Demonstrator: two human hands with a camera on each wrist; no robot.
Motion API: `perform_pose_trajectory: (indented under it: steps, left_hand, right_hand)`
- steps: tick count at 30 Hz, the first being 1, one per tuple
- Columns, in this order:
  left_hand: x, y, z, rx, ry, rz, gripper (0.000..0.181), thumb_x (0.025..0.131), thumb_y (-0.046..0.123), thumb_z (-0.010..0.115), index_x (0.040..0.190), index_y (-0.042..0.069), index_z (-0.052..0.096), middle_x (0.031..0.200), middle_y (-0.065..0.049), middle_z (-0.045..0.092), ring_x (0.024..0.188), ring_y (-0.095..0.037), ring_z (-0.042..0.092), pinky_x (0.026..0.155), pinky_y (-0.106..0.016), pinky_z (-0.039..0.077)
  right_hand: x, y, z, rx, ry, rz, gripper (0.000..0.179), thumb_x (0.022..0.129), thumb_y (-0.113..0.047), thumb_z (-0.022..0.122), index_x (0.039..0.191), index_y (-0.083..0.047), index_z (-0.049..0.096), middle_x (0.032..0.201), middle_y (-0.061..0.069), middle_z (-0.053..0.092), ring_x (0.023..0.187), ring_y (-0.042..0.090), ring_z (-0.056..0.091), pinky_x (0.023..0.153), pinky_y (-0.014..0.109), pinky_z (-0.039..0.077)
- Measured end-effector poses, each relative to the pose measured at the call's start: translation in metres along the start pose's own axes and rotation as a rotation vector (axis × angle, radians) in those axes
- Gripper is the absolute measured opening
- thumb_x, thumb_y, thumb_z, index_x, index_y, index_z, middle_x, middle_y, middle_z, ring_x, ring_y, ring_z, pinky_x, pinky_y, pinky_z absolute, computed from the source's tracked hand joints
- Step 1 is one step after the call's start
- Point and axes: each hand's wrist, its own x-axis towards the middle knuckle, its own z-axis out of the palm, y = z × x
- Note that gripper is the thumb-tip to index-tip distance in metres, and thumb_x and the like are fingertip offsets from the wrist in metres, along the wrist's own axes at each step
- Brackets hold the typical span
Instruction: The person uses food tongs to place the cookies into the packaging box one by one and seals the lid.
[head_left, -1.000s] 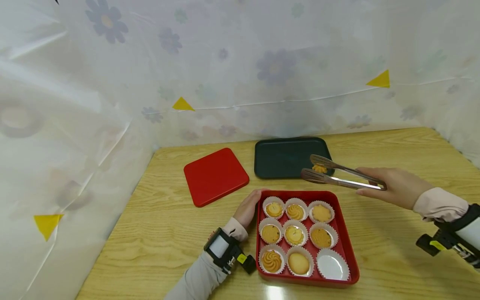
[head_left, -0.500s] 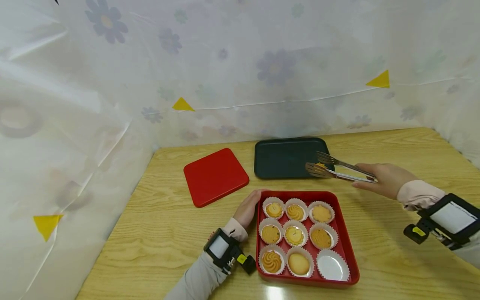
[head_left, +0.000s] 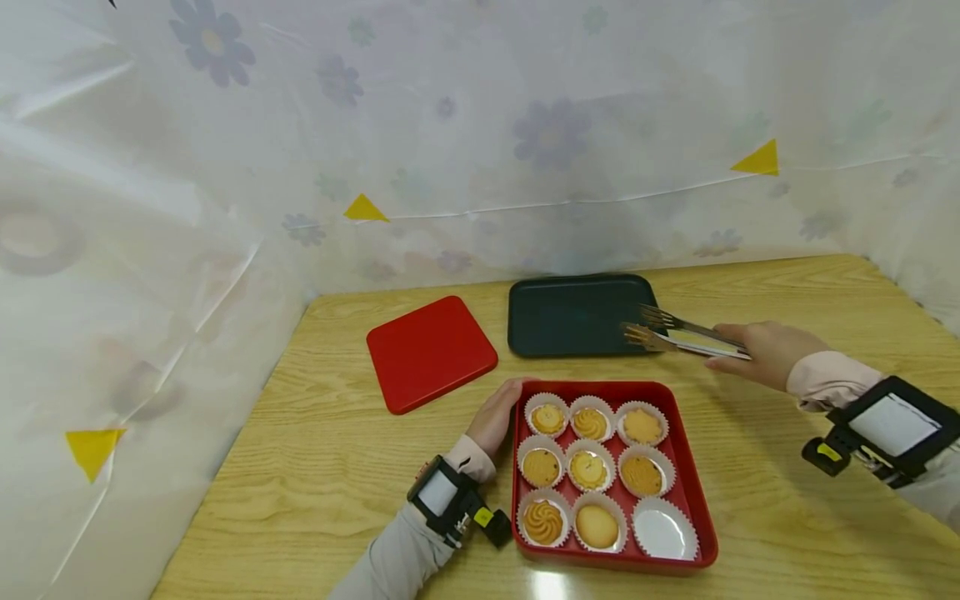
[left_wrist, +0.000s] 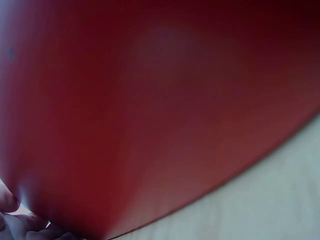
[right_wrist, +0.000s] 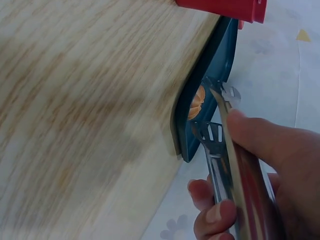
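Note:
My right hand (head_left: 772, 354) grips metal tongs (head_left: 705, 340), their slotted tips apart over the right front corner of the dark green tray (head_left: 570, 317). In the right wrist view a ridged cookie (right_wrist: 196, 104) lies on the tray between those tips; from the head it is mostly hidden by them. My left hand (head_left: 495, 417) rests against the left back corner of a red square box (head_left: 693, 500), fingertips partly hidden. Inside the box stand white paper cups with assorted cookies (head_left: 597, 527). The front right cup (head_left: 666, 531) shows its white bottom.
A red square lid (head_left: 432, 354) lies flat left of the tray. Beneath everything is a wooden table (head_left: 322, 475). Patterned plastic sheeting (head_left: 480, 150) hangs behind and at the left, with yellow triangles (head_left: 366, 208) on it.
My right hand and the tongs have moved left and slightly back, down toward the cookie on the tray; the tips now stand about it. The left hand and box have stayed put.

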Motion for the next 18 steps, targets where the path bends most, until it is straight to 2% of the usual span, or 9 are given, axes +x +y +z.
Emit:
perform_pose_trajectory:
  steps: [6,15,18]
  left_hand:
    - [-0.0001,-0.0001,0.0001,0.003,0.004,0.001,0.042,0.106,0.032,0.034,0.134,0.010,0.054,0.130,-0.010,0.056,0.119,-0.021,0.048,0.109,-0.044,0.030]
    - [0.0009,-0.0012,0.0005,-0.009,0.005,-0.011,0.041,0.105,0.034,0.034,0.131,0.011,0.056,0.124,-0.010,0.058,0.111,-0.017,0.050,0.104,-0.041,0.035]
    - [0.0018,-0.0011,0.0003,0.000,0.007,-0.008,0.041,0.105,0.033,0.034,0.132,0.011,0.056,0.125,-0.009,0.058,0.112,-0.017,0.050,0.105,-0.041,0.034]
  right_hand:
    - [0.0024,0.0020,0.0013,-0.011,-0.008,-0.012,0.060,0.088,-0.034,0.069,0.123,0.013,0.055,0.109,0.035,0.063,0.089,0.043,0.066,0.078,0.056,0.051]
    - [0.0022,-0.0007,0.0036,-0.013,-0.019,0.001,0.058,0.090,-0.031,0.068,0.125,0.013,0.054,0.106,0.035,0.063,0.084,0.042,0.067,0.074,0.056,0.052]
    - [0.0013,-0.0025,0.0058,-0.029,-0.013,0.005,0.057,0.091,-0.031,0.067,0.125,0.013,0.054,0.108,0.035,0.063,0.087,0.044,0.066,0.076,0.057,0.051]
